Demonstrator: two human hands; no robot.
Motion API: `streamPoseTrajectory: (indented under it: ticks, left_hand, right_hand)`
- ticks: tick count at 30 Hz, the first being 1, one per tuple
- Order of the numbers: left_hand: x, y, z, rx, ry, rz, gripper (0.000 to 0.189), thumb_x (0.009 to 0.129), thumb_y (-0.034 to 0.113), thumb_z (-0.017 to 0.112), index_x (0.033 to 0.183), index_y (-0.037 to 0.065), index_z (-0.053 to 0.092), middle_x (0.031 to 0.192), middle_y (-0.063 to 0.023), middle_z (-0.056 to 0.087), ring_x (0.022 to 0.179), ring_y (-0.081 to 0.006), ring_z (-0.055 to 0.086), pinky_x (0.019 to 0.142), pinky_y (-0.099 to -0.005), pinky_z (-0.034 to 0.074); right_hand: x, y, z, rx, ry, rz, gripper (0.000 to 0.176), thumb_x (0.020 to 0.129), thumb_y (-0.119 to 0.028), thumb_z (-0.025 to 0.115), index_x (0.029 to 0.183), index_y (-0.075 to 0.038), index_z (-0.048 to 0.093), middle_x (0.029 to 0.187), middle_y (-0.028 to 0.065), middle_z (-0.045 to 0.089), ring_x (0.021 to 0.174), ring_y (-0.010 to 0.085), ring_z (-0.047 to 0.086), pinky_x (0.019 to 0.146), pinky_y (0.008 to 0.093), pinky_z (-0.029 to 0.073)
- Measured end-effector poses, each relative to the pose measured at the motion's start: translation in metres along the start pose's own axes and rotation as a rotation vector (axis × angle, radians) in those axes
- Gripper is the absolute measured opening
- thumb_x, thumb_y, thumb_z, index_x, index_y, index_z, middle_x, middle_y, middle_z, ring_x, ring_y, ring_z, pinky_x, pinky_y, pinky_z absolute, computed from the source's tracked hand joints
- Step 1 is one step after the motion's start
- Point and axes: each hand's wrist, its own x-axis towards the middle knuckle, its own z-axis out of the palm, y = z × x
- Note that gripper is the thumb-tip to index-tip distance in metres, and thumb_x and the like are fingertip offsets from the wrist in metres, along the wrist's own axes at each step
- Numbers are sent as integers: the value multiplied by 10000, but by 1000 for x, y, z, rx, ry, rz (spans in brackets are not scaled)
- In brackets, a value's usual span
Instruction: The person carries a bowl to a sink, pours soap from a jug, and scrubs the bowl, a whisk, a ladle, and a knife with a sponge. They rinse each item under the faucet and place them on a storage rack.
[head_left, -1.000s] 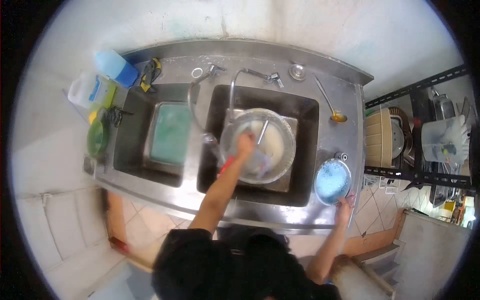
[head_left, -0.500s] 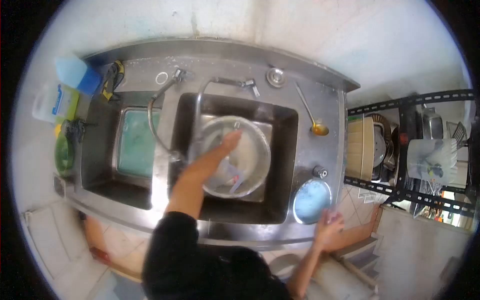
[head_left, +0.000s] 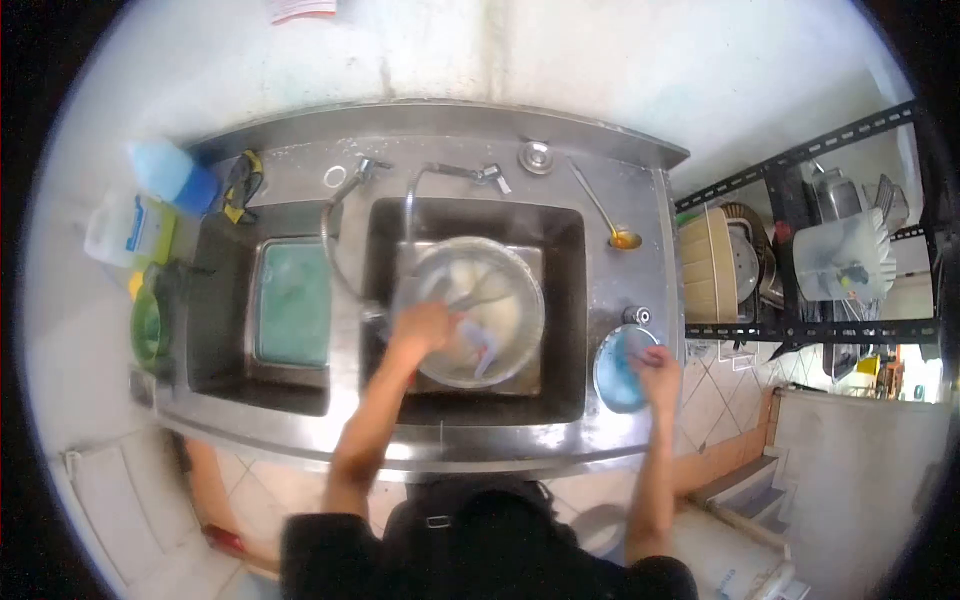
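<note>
My left hand [head_left: 424, 330] is over the near left rim of a round metal pot [head_left: 537, 300] in the middle sink. Its fingers look curled, but what they grip is hidden. Next to the fingers, a clear plastic piece with red marks [head_left: 484, 358] lies inside the pot. Cloudy whitish water [head_left: 500, 325] and a grey utensil-like shape [head_left: 488, 290] show there too. At the right, my right hand [head_left: 656, 374] is closed on a small pale purplish thing [head_left: 636, 346], blurred, over a round bowl of blue soapy liquid [head_left: 618, 385].
The left sink holds a tub of green water [head_left: 293, 300]. Hose taps [head_left: 330, 235] hang over both sinks. A ladle [head_left: 605, 215] lies on the right counter. Soap jugs [head_left: 165, 180] stand far left. A black rack [head_left: 790, 260] with dishes is at right.
My left hand has drawn back from the pot's middle to its near left side. My right hand has moved up and over the blue bowl. The view has shifted.
</note>
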Motion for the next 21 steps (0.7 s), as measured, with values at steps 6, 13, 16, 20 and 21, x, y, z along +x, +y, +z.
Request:
streamPoseTrajectory:
  ticks: [6,13,16,20,21]
  left_hand:
    - [-62,16,35,-1071,-306,-333,437,920,397,449,1020,-5,589,887,-210,640,811,-335,630,698,-420,478]
    - [-84,19,74,-644,300,-171,347,915,287,416,975,-18,570,817,-263,615,832,-454,575,771,-497,450]
    - [-102,22,84,-516,232,-211,292,886,243,440,977,13,594,808,-240,627,796,-420,604,726,-534,455]
    - [-89,15,72,-213,92,-262,246,817,184,495,984,34,596,781,-169,644,739,-282,651,627,-555,467]
    - [-92,15,78,-142,245,-249,239,811,172,493,978,31,591,795,-163,644,714,-291,649,618,-560,467]
  right_hand:
    - [-37,-139,86,145,230,-493,279,754,-8,609,1028,0,556,917,142,611,834,279,584,729,375,446]
    - [-61,-147,225,434,-233,-1062,333,599,81,528,875,-49,662,855,111,502,874,294,498,758,399,415]
    - [-17,-140,222,418,-293,-641,376,648,47,572,1000,-62,645,957,123,520,969,282,510,844,366,414]
    - [-65,-159,238,384,-455,-1015,330,604,61,528,886,-41,664,927,159,548,904,323,530,841,376,427]
    - [-51,-160,237,382,-459,-1003,330,604,61,528,886,-41,664,927,159,548,904,323,530,841,376,427]
